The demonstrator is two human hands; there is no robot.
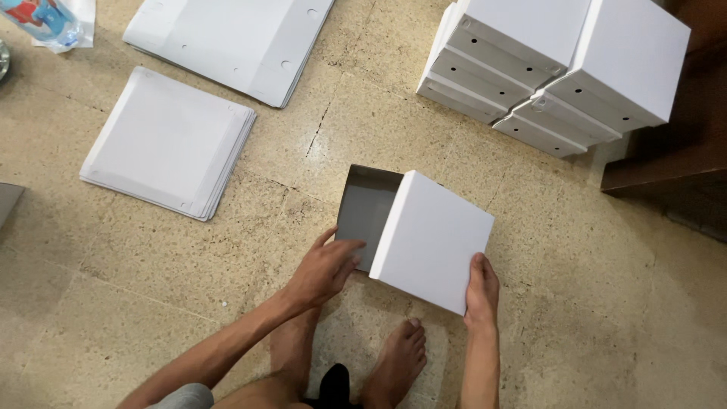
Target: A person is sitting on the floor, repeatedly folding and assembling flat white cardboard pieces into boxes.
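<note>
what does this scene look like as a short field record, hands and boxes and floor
left hand: on the edge of the open grey-lined cardboard box
right hand: grips the near corner of the white square cardboard lid
lid: tilted, covering part of the box
stacked white boxes: top right
flat white card sheets: on the left
floor: beige speckled stone

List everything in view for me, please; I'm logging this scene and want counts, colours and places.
open box: one, grey inside, floor centre
lid: one, white, partly over the open box
stacked boxes: two stacks, white, top right
flat sheets: one pile, white, left
larger flat sheets: one pile, white, top
plastic bottle: one, clear with blue, top left corner
dark furniture: brown, right edge
floor: beige stone
feet: two, bare, bottom centre
left hand: on the open box's edge
right hand: gripping the lid's corner
</note>
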